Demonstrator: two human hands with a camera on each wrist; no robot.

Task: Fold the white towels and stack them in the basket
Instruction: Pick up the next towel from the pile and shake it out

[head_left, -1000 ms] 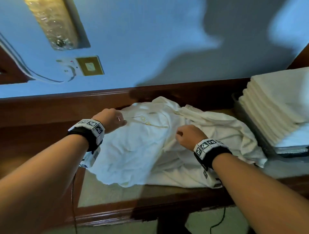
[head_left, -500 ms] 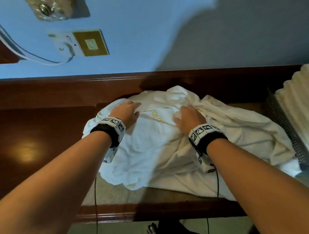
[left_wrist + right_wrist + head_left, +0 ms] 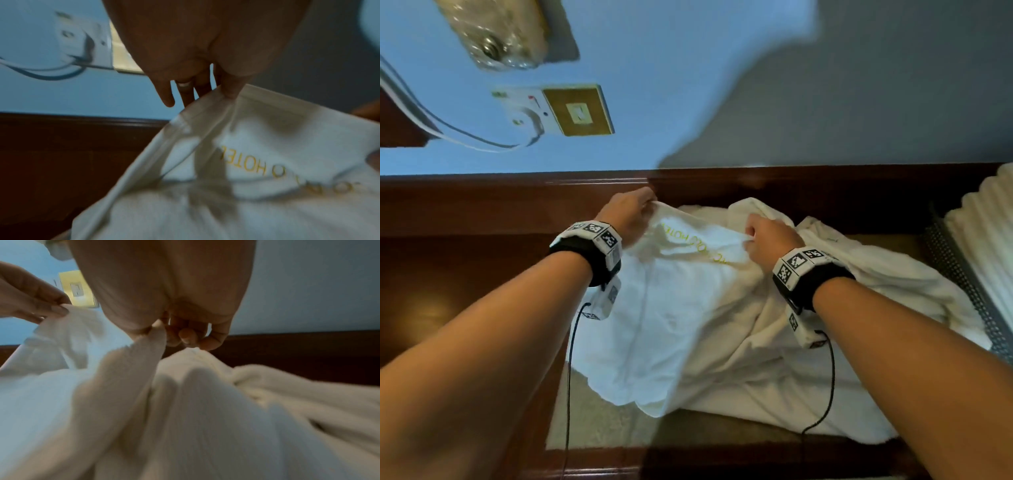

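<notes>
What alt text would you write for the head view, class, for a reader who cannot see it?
Both hands, left hand and right hand, pinch the far edge of a white towel lying crumpled on a wooden table; folded towels sit stacked at right.

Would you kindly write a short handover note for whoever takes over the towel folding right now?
Left hand: pinches the top towel's far hem.
Right hand: pinches the same hem further right; both grips lift it off the heap.
Things: loose towels lie crumpled on the wooden counter; the basket stands at the right.
Done: folded towels are stacked in the basket.
Left: fold the held towel, stack it, then the rest of the heap.
</notes>
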